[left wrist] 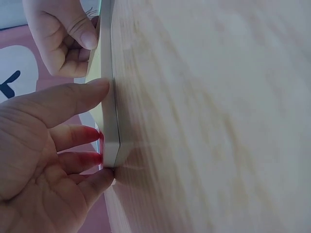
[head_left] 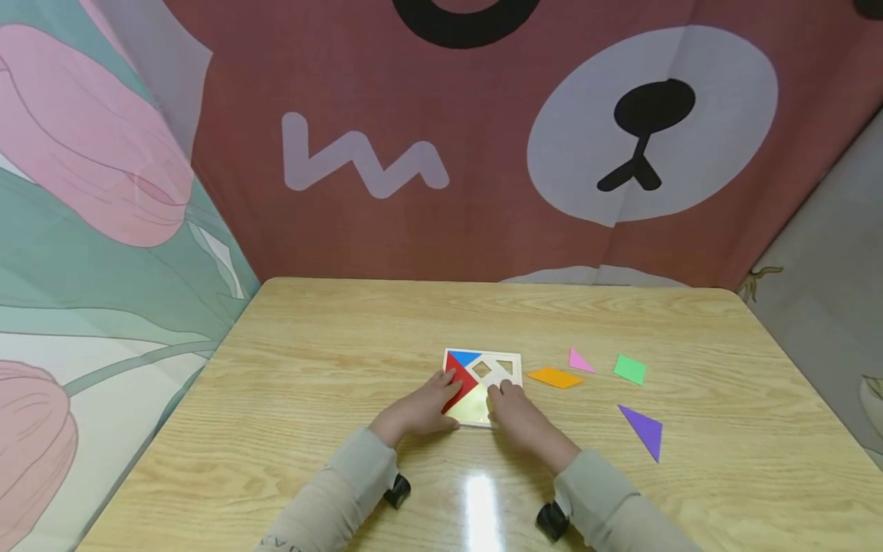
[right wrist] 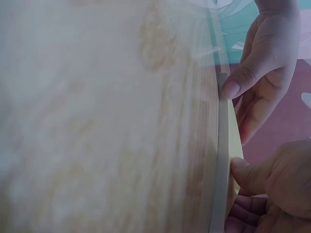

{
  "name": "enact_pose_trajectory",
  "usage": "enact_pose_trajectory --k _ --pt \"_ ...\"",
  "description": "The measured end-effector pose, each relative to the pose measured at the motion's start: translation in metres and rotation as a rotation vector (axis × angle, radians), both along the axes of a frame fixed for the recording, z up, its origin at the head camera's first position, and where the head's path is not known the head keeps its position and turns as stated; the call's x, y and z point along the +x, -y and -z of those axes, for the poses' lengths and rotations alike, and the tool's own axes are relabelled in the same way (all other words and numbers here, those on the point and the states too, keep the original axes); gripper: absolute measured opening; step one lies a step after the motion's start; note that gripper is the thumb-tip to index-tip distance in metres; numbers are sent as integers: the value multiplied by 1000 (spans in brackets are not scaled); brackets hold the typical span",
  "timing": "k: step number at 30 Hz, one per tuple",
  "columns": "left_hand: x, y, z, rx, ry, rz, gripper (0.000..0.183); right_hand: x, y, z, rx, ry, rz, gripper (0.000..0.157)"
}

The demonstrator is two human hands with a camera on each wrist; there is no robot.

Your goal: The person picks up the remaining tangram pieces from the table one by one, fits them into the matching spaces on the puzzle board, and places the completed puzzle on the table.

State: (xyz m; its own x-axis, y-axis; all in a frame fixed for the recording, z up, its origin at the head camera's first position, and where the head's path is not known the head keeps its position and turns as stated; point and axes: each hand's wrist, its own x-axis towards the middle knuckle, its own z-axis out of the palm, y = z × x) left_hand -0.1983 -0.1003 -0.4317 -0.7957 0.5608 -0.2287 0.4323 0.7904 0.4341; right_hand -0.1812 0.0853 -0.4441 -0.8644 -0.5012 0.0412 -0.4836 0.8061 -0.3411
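A white tangram board [head_left: 516, 359] lies on the table with a red triangle [head_left: 461, 377] and a blue triangle [head_left: 464, 357] in it. A yellow triangle [head_left: 472, 405] lies along its near side. My left hand [head_left: 422, 405] holds the board's left side, thumb at the near edge and fingers over the red triangle. My right hand [head_left: 519, 420] pinches the yellow triangle near its right end; in the right wrist view the thumb touches the yellow triangle [right wrist: 234, 131], which shows above the board's rim. Bare cutouts show at the board's far right.
Right of the board lie an orange parallelogram [head_left: 555, 377], a pink triangle [head_left: 580, 361], a green square [head_left: 630, 369] and a purple triangle [head_left: 645, 431]. They rest flat on the wooden table [head_left: 331, 330]. A patterned curtain [head_left: 483, 230] hangs behind the table.
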Motion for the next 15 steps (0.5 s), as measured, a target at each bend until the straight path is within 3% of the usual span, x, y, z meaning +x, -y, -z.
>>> enact_pose_trajectory --k 15 --pt "0 0 0 6 6 -7 66 -3 -2 3 -108 29 60 23"
